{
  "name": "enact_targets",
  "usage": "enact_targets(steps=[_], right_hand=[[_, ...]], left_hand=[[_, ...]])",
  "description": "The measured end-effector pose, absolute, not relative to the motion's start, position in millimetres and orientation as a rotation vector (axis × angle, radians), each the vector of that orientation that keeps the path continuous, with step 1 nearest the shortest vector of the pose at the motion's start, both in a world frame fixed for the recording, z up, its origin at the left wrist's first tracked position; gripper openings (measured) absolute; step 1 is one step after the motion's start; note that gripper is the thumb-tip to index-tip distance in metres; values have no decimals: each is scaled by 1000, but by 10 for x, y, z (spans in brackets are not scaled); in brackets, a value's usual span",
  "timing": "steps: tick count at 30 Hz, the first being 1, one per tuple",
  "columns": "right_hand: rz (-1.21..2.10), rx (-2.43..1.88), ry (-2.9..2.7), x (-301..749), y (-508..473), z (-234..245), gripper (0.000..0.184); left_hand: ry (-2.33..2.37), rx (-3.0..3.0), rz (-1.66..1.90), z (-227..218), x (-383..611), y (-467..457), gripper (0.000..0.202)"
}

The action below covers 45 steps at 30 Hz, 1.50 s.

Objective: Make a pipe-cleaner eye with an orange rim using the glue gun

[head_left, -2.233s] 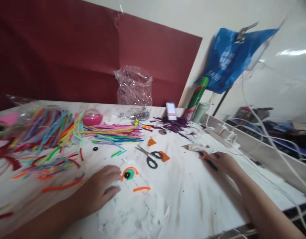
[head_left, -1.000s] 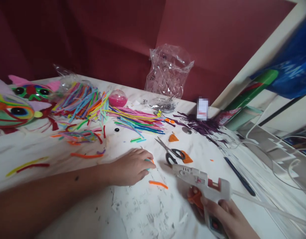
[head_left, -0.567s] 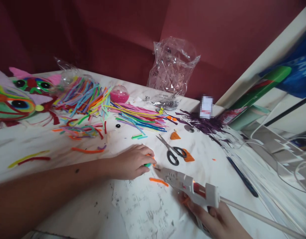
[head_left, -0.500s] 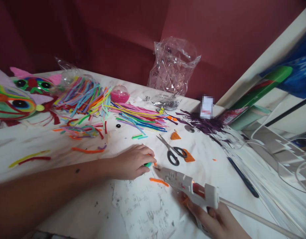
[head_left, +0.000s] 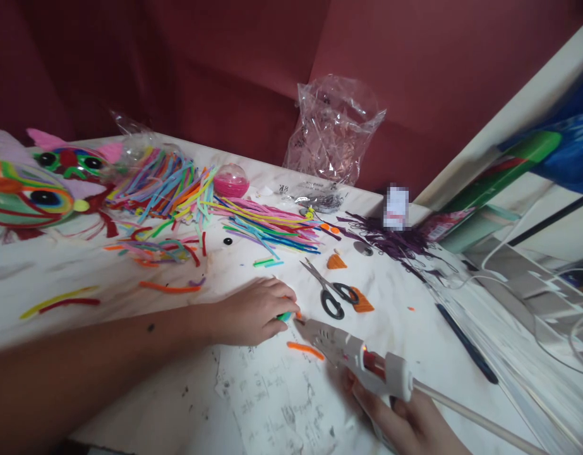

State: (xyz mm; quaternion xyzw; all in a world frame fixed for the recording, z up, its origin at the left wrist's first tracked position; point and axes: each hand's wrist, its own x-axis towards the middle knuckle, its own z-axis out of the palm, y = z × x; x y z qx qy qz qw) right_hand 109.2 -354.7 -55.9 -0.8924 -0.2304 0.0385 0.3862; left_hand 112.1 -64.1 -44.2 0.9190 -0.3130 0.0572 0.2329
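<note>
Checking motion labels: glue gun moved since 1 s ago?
Yes. Against the scissors, the glue gun has slid left, nozzle at the coloured piece under the left hand.

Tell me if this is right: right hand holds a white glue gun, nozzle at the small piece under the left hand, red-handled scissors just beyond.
Not quite: the head view shows the scissors with black handles, not red. Right hand, glue gun, left hand and small piece are as said.
</note>
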Motion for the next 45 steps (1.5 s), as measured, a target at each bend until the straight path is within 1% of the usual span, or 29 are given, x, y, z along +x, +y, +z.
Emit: enact_targets(steps=[11, 18, 25, 29, 38, 45], right_hand=[[147, -2247, -621, 1094, -3498, -532, 46], [156, -2269, -636, 1099, -3533, -553, 44], [63, -2336, -622, 1101, -3541, -568, 42], [73, -2318, -684, 1097, -3510, -540, 41], [72, -2390, -579, 1108, -3607, -674, 51], [111, -2349, -652, 1100, -3520, -539, 46]], left_hand=[[-875, 2508, 170, -440, 1119, -641, 28], [-885, 2548, 171, -404, 1096, -655, 27], [-886, 2539, 181, -408, 1103, -646, 27], [-891, 2534, 166, -403, 1101, -649, 28], [-874, 2540, 148, -398, 1107, -656, 28], [-877, 2522, 161, -409, 1111, -651, 27]])
